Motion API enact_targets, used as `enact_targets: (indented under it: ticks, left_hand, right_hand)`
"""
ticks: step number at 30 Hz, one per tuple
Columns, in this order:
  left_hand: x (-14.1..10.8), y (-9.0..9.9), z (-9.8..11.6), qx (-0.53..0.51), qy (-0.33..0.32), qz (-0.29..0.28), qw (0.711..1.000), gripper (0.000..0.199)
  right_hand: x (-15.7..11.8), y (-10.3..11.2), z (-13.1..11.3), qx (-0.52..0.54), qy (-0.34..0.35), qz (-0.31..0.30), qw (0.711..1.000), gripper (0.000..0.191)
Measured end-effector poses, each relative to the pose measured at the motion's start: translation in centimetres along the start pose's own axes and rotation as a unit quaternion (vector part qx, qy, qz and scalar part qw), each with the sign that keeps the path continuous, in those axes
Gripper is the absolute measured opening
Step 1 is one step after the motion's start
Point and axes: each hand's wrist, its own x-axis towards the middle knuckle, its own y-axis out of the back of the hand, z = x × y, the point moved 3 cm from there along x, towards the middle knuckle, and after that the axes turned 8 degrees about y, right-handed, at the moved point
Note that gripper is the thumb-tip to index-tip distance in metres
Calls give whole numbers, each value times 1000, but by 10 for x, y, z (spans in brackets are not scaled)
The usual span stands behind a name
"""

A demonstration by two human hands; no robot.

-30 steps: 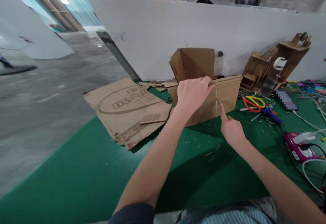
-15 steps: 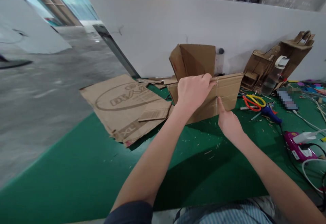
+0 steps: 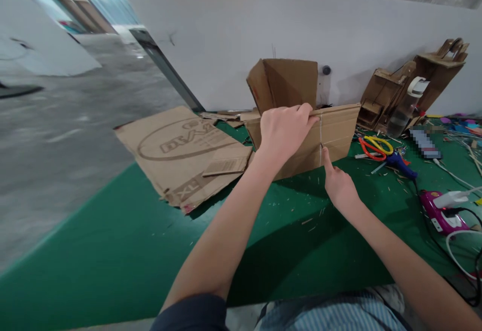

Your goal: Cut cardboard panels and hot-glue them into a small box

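A folded cardboard piece [image 3: 341, 125] stands on its long edge, with a pale vertical line and a fainter crosswise one on its face. Gripping its top edge from above is my left hand [image 3: 284, 132], fingers wrapped over the far side. My right hand [image 3: 341, 185] is closed with the index finger pointing up against the pale line. A tiny dark tip shows just above that fingertip; whatever the hand holds is mostly hidden. Behind the piece rises an open cardboard box shape [image 3: 293, 82].
Flat printed cardboard [image 3: 176, 145] lies left on the green table [image 3: 113, 250]. To the right are scissors [image 3: 372, 147], a blue glue gun [image 3: 401, 165], a phone [image 3: 425, 142], a water bottle [image 3: 401, 115], cardboard models [image 3: 433, 80] and a magenta power strip [image 3: 444, 215] with cables.
My right fingertip has slid slightly down along the pale line. My left hand keeps its grip on the cardboard, and the view has shifted a little.
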Motion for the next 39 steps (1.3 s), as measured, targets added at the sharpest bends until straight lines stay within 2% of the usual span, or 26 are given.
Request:
enact_targets:
  ticks: [6,15,23,26,32,39]
  left_hand:
    - [1,0,0,7,4,-1,1000,36]
    - [1,1,-1,5,-14,11,1000,36]
    - [1,2,0,23,-29,21,999,37]
    - [1,1,-1,28,-33,25,999,37]
    - [0,1,-2,37,-33,27,998,37]
    - [-2,3,1,47,-40,31,998,38]
  right_hand:
    - [-6,-4,2,-6,1,-31,999,88]
    - [-2,-9,4,-34,1,-16,999,91]
    - [4,22,-6,-16,3,-8,1000,79]
    - [7,27,-6,-18,7,-19,1000,79]
    - [6,18,-5,-52,-9,-48,997,81]
    - [-2,10,-5,-36,-12,-64,997,79]
